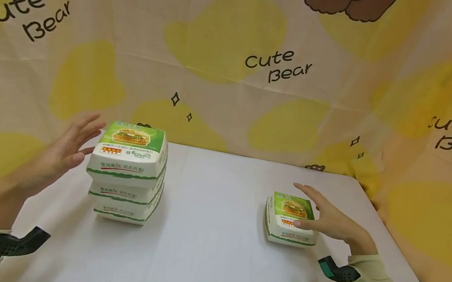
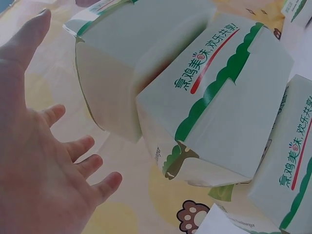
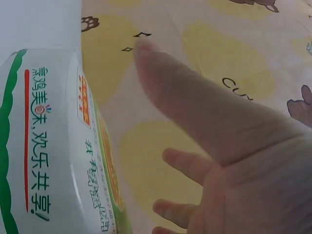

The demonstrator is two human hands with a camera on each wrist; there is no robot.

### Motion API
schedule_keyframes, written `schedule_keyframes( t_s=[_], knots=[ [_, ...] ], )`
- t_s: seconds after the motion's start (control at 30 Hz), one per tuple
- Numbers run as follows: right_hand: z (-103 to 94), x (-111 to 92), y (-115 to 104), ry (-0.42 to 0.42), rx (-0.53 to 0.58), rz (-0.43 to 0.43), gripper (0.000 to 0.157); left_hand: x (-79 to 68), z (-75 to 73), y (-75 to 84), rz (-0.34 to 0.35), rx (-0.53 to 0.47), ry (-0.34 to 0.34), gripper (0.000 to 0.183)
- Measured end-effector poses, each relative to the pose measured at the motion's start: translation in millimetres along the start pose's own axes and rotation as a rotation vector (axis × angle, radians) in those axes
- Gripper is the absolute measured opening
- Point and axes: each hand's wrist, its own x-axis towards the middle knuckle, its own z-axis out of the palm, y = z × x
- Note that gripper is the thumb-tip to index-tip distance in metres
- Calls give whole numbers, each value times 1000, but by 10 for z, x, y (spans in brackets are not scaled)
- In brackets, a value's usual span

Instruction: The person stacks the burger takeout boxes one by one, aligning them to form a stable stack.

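Note:
Three white-and-green cardboard burger boxes are stacked on the left, with the top box [image 1: 128, 155] set slightly askew over the middle box [image 1: 122, 192] and bottom box [image 1: 121, 213]. Beside the stack's left side, my left hand [image 1: 56, 158] has its fingers spread. In the left wrist view a gap shows between those fingers and the boxes. Another burger box [image 1: 291, 208] lies at the right, burger picture facing up. My right hand [image 1: 330, 220] hovers at its right side and overlaps it in the head view; the right wrist view shows thumb and fingers extended, gripping nothing.
The boxes stand on a white tabletop [image 1: 210, 237]. A yellow-patterned cloth [image 1: 225, 32] with "Cute Bear" lettering hangs behind and along the right edge. Each wrist carries a dark strapped device, such as the left one [image 1: 14, 243].

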Motion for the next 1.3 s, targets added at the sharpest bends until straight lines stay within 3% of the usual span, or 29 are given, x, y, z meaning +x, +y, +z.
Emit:
schedule_keyframes(
  t_s=[0.17,0.3,0.43,0.7,0.83,1.3],
  knots=[
    [-3,1,91,-81,33,4,100,-2,25,15,-46,52,2,86],
    [-17,26,128,-121,31,19,101,3,40,18,-36,9,-9,93],
    [-50,25,152,-114,6,33,100,35,62,41,-33,13,-14,98],
    [-46,6,199,-124,-15,100,106,34,72,55,-71,140,2,104],
    [-33,10,211,-159,-5,149,111,25,75,25,-46,122,4,109],
    [-37,9,260,-176,7,132,110,35,80,-8,-45,97,-3,114]
  ],
)
